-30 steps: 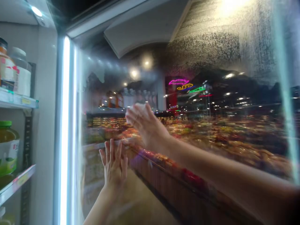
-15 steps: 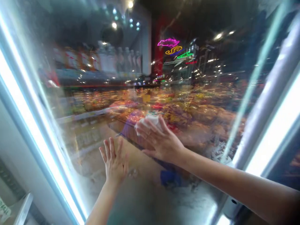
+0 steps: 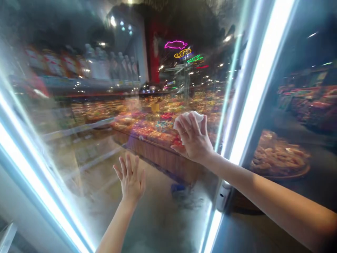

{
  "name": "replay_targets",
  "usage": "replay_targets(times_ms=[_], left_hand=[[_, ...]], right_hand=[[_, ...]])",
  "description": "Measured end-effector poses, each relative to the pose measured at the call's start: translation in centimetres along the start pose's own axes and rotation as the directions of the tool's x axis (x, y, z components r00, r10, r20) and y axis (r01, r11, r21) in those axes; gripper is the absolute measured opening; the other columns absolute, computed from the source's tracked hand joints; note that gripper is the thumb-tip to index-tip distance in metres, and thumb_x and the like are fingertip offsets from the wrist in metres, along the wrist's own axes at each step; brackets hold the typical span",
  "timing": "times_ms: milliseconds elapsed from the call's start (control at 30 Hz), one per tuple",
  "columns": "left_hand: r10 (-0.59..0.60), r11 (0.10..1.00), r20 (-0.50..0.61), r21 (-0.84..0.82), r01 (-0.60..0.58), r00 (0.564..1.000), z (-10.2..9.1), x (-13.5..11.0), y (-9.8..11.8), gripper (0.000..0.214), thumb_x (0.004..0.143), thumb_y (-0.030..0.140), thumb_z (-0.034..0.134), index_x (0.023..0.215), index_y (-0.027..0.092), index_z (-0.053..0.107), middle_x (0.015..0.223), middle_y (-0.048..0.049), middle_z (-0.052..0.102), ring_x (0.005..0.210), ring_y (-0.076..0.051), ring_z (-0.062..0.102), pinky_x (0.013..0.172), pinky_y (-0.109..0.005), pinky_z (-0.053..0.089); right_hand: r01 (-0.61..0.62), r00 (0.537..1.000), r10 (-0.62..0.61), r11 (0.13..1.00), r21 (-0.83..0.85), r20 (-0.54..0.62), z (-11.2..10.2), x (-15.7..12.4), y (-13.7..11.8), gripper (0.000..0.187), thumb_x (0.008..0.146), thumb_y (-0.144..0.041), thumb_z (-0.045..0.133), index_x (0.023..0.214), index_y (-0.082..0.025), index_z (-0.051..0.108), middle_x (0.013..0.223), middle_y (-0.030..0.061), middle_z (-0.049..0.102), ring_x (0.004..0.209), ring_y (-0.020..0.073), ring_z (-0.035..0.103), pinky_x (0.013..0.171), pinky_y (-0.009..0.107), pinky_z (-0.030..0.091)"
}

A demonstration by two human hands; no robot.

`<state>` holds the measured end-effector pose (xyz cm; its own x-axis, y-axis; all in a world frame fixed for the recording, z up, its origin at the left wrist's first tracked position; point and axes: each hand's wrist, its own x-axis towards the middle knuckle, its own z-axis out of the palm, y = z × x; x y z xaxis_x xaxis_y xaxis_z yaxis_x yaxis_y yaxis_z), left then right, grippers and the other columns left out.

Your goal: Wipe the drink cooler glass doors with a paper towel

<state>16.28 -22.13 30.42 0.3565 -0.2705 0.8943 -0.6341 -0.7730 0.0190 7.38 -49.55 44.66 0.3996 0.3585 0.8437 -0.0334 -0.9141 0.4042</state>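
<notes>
A glass door pane (image 3: 163, 218) spans the middle of the view, fogged and smeared in its lower part. My right hand (image 3: 195, 140) presses a crumpled white cloth (image 3: 196, 115) against the glass, right of centre; its fingers lie over the cloth, which shows past the fingertips. Lower and to the left, my left hand (image 3: 132, 182) rests on the pane with fingers spread and nothing in it. Whether its whole palm touches the glass I cannot tell.
Bright light strips line the left frame (image 3: 39, 179) and right frame (image 3: 252, 95). Beyond or reflected in the glass are rows of bottles (image 3: 100, 65), counters heaped with goods (image 3: 158, 126) and neon signs (image 3: 176, 45). A round basket of goods (image 3: 280, 158) stands at right.
My right hand and the cloth have moved up and right across the pane, closer to the right frame. The view has turned right. My left hand stays spread at about the same place in view.
</notes>
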Motion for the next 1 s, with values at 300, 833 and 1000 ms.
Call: replay_targets(times_ms=[300,833,1000], left_hand=[[0.1,0.993,0.091,0.059,-0.105,0.991,1.6,2.6,7.7,0.069,0.098,0.033,0.05,0.16,0.034,0.021,0.172,-0.0068,0.013,0.159,-0.033,0.003,0.125,-0.07,0.013],[-0.05,0.996,0.227,0.083,0.031,0.973,-3.9,5.2,9.5,0.067,0.1,0.041,0.042,0.161,0.036,0.016,0.174,-0.0066,0.002,0.16,-0.036,-0.003,0.12,-0.074,0.022],[-0.072,0.993,0.272,0.112,0.043,0.959,-4.1,6.7,11.1,0.066,0.1,0.04,0.042,0.161,0.036,0.018,0.174,-0.0064,0.003,0.16,-0.037,0.001,0.118,-0.075,0.027]], right_hand=[[0.415,0.909,-0.412,0.889,0.192,-0.059,4.1,-4.8,0.9,0.072,0.101,-0.049,0.046,0.163,-0.02,0.025,0.159,0.0052,0.048,0.154,0.0248,0.031,0.132,0.051,0.006],[0.477,0.838,-0.511,0.857,0.198,0.191,-2.5,-2.8,5.0,0.076,0.101,-0.049,0.048,0.165,-0.022,0.017,0.171,0.0028,0.023,0.159,0.027,0.014,0.13,0.059,0.009],[0.42,0.876,-0.452,0.887,0.194,0.169,-1.2,-2.4,6.4,0.078,0.1,-0.052,0.048,0.164,-0.019,0.019,0.171,0.0041,0.021,0.16,0.0277,0.011,0.13,0.06,0.006]])
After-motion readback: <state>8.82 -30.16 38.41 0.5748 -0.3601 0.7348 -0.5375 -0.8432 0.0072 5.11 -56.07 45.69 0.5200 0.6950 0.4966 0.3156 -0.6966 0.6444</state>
